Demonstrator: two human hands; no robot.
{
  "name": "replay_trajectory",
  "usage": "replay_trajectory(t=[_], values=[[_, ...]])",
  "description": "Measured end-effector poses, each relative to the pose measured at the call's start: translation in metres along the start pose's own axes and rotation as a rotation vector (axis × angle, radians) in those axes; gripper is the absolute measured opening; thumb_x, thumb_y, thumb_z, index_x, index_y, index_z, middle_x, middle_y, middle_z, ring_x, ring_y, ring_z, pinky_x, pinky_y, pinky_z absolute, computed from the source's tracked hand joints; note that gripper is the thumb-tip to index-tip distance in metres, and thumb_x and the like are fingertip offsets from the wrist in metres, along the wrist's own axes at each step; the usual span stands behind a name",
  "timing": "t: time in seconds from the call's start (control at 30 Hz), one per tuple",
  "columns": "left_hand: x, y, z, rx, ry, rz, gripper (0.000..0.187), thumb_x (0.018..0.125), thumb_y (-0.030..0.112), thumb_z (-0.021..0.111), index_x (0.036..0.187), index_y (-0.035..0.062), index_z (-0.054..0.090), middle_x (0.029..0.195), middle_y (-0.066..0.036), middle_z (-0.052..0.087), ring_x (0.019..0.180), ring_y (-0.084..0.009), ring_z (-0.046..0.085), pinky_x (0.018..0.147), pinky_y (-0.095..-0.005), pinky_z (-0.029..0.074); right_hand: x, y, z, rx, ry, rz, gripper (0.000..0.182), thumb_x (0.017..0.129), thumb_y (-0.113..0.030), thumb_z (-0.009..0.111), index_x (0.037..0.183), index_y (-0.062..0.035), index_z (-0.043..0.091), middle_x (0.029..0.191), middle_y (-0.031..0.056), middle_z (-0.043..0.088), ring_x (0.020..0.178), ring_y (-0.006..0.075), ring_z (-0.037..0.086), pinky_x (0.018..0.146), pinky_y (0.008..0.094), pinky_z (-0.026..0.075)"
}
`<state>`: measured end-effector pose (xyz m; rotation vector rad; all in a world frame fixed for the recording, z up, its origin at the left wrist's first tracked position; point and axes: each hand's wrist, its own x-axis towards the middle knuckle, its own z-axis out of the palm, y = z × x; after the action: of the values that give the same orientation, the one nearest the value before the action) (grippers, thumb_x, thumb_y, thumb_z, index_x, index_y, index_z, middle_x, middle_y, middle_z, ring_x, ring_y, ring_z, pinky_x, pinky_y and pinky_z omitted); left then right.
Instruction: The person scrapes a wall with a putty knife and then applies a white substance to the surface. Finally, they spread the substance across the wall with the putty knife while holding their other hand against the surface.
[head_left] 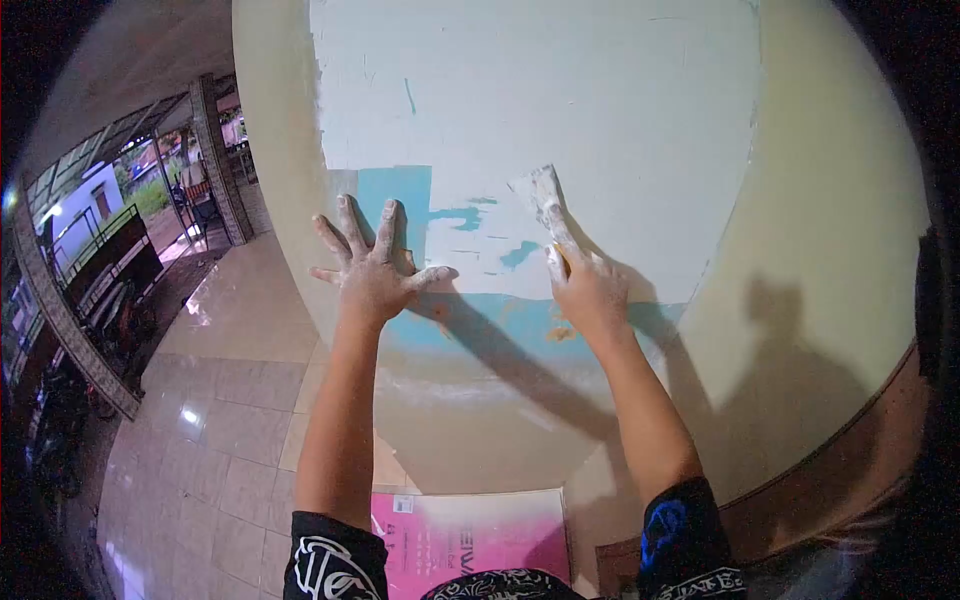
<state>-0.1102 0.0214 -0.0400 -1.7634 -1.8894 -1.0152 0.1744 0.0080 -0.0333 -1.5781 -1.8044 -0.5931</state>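
My right hand (592,292) grips the handle of a putty knife (545,198), its broad blade smeared with white and angled up to the left against the wall. White filler (540,90) coats a large area of the wall, with turquoise paint (402,200) showing at its lower left, in small streaks and along a band below. My left hand (372,275) lies with fingers spread on the wall, over the edge of the turquoise patch. White residue covers its fingers.
A pink and white box (470,535) stands on the floor below me. Tiled floor (235,450) stretches to the left, toward a pillar (218,160) and an open side with a dark railing (125,255). Shadows of my arms and head fall on the wall.
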Motion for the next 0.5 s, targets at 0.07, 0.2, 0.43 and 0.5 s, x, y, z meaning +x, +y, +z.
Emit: replay_trajectory(t=[0.07,0.2,0.43,0.5], values=[[0.002,-0.012,0.016,-0.029,0.091,0.052,0.133,0.049,0.097,0.064,0.159,0.0316,0.03,0.168,-0.021,-0.012,0.147,-0.0541,-0.024,0.092,-0.092,0.001,-0.004,-0.004,0.0,0.05,0.001,0.01,0.039,0.1,-0.037,0.054,0.138,-0.027,0.058,0.094,0.0183,0.071,0.083,0.0414,0.07,0.07,0.0563,0.055],[-0.001,0.007,-0.013,-0.016,-0.092,-0.057,0.131,0.052,0.096,0.063,0.16,0.0312,0.027,0.168,-0.021,-0.011,0.147,-0.0538,-0.024,0.092,-0.0921,0.004,-0.042,0.006,0.03,0.091,-0.01,0.0,0.055,0.1,-0.036,0.054,0.153,-0.0338,0.041,0.09,0.0148,0.072,0.076,0.0391,0.07,0.066,0.0564,0.055],[0.001,0.005,-0.011,0.0,-0.12,-0.054,0.133,0.052,0.095,0.064,0.161,0.0318,0.022,0.168,-0.02,-0.014,0.147,-0.0529,-0.026,0.093,-0.0919,0.007,-0.012,-0.016,0.017,0.121,0.044,0.028,0.031,0.098,-0.039,0.057,0.117,-0.0177,0.07,0.087,0.018,0.071,0.081,0.0396,0.069,0.073,0.0544,0.053],[0.002,0.001,-0.009,0.004,-0.106,-0.038,0.133,0.053,0.096,0.063,0.162,0.0322,0.021,0.168,-0.02,-0.014,0.147,-0.0528,-0.026,0.092,-0.0921,0.006,-0.022,-0.014,0.028,0.076,0.06,0.028,0.032,0.098,-0.04,0.057,0.117,-0.0185,0.071,0.085,0.0182,0.071,0.079,0.0401,0.068,0.071,0.0553,0.052]])
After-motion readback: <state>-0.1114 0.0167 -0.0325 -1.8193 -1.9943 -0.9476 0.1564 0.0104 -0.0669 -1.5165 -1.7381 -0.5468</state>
